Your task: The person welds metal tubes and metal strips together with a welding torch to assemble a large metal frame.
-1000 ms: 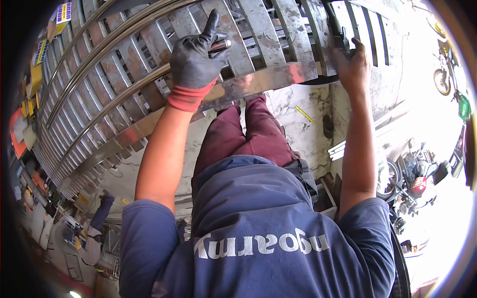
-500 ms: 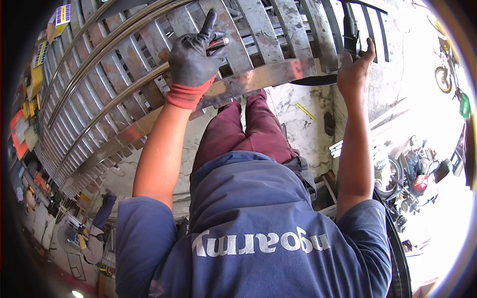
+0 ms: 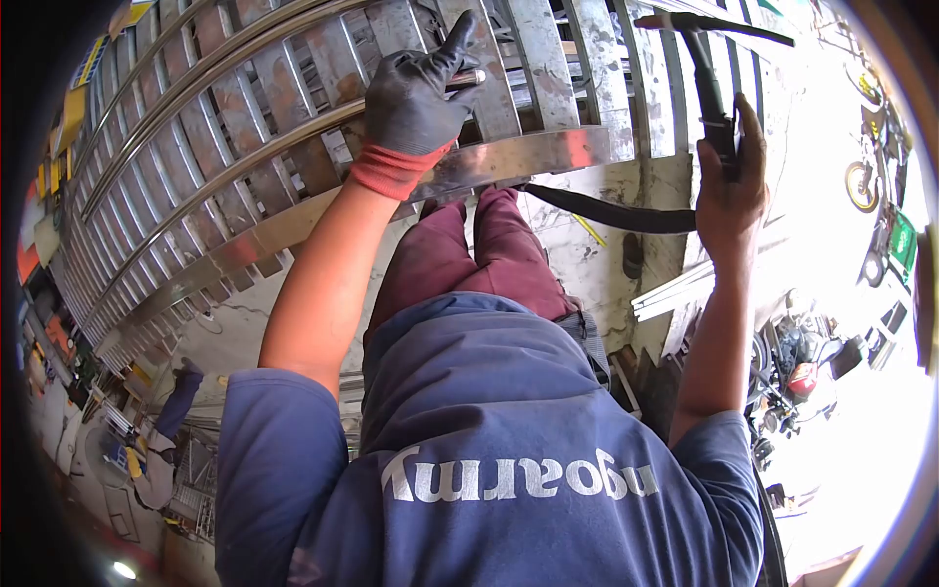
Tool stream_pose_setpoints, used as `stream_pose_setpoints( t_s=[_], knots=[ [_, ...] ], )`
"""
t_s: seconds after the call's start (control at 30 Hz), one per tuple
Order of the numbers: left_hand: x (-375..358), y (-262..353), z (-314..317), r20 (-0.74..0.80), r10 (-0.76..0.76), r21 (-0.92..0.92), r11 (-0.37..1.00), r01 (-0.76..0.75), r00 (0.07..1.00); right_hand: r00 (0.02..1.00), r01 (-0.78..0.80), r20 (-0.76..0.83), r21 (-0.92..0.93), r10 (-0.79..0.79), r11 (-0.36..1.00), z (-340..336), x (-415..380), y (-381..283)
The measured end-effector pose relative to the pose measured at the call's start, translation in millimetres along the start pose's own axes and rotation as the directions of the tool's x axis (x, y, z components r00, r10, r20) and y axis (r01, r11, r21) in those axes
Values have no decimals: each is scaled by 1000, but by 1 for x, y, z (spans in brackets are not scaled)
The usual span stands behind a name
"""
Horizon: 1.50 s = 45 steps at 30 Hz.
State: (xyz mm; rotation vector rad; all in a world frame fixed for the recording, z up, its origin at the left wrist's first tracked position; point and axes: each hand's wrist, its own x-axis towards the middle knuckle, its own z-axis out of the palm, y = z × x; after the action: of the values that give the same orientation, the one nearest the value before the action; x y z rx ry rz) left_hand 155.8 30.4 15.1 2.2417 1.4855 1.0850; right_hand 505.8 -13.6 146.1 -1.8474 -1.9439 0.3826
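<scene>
My left hand (image 3: 416,112), in a black glove with a red cuff, is closed round a short metal rod (image 3: 468,80), whose rounded end sticks out beside the palm. One finger points away from the grip. The glove is above the curved metal strip (image 3: 518,157) along the near edge of a slatted metal frame (image 3: 347,73). My bare right hand (image 3: 734,191) grips the dark handle of a hammer (image 3: 706,78) with a long, narrow, pointed head. From near this hand a black strap (image 3: 616,212) runs left towards the strip; its attachment is hidden.
Long thin curved rods (image 3: 196,93) lie across the slats. On the pale floor are a yellow stick (image 3: 590,231) and white bars (image 3: 675,291). Motorcycles (image 3: 802,377) stand at right. Another person (image 3: 156,460) is at lower left.
The hammer has swung up and right in my right hand, bringing its whole head into view. My left hand has shifted slightly right, still round the rod. More of the black strap shows.
</scene>
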Motion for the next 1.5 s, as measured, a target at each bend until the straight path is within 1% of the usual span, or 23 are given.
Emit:
stream_pose_setpoints(
  t_s=[0.1, 0.13, 0.17, 0.2, 0.23, 0.27, 0.3, 0.37, 0.4, 0.5, 0.53, 0.63, 0.73, 0.83, 1.0, 1.1, 1.2, 1.3, 1.4, 1.5],
  knots=[
    [-3, 0, 3, 17, -68, -77, 995, 69, 998, 997, -5, 72, 14, 4, 1000, -2, -2, -19],
    [-2, 1, 1, 19, -68, -29, 997, 68, 998, 996, -2, 91, 28, 0, 1000, -1, -3, -26],
    [-1, 3, -1, 23, -69, 19, 997, 68, 997, 990, -44, 138, 27, 40, 999, -1, -4, -35],
    [1, 6, -4, 28, -69, 66, 996, 67, 997, 988, 36, 146, 37, -41, 999, 3, -3, -39],
    [2, 7, -6, 18, -59, 55, 997, 58, 998, 981, 115, 152, 47, -121, 992, 6, -3, -41],
    [4, 9, -7, 8, -48, 43, 998, 48, 999, 975, 118, 181, 84, -131, 989, 9, -3, -43],
    [4, 9, -8, 0, -38, 30, 999, 38, 999, 974, 115, 185, 105, -134, 988, 12, -3, -47],
    [-9, -7, 8, -31, -24, 78, 997, 26, 999, 972, 106, 193, 147, -133, 983, 17, -2, -59],
    [-10, -10, 10, -45, -16, 101, 995, 21, 999, 963, 38, 259, 133, -72, 990, 14, -1, -68],
    [-15, -14, 12, -51, 0, 142, 990, 7, 999, 960, 109, 232, 200, -155, 974, 28, -1, -68],
    [-16, -15, 13, -48, -16, 131, 991, 22, 999, 951, 67, 281, 211, -126, 975, 28, 0, -70],
    [-16, -14, 14, -38, -51, 120, 991, 55, 998, 934, 49, 338, 192, -113, 980, 30, 3, -75],
    [-14, -9, 10, -26, -56, 119, 991, 59, 998, 934, 87, 325, 187, -146, 978, 35, 3, -74],
    [-9, -4, 7, -28, -55, 87, 995, 57, 998, 929, 74, 347, 167, -129, 983, 36, 4, -74],
    [-7, -1, 3, -31, -57, 86, 995, 59, 998, 928, 115, 336, 161, -164, 980, 39, 5, -71],
    [2, 5, -6, 40, -39, 56, 998, 37, 998, 927, 122, 334, 160, -170, 980, 39, 6, -70],
    [-12, -11, 12, -71, -22, 126, 992, 31, 997, 925, 105, 349, 150, -152, 983, 38, 6, -71],
    [-15, -17, 15, -88, 13, 130, 991, -1, 996, 921, 99, 361, 139, -143, 985, 38, 6, -70],
    [-15, -15, 14, -56, -9, 74, 997, 13, 998, 921, 108, 360, 125, -147, 986, 39, 5, -70],
    [2, 7, -6, 18, -32, 46, 998, 31, 999, 923, 128, 348, 126, -165, 984, 40, 5, -69]
  ],
)
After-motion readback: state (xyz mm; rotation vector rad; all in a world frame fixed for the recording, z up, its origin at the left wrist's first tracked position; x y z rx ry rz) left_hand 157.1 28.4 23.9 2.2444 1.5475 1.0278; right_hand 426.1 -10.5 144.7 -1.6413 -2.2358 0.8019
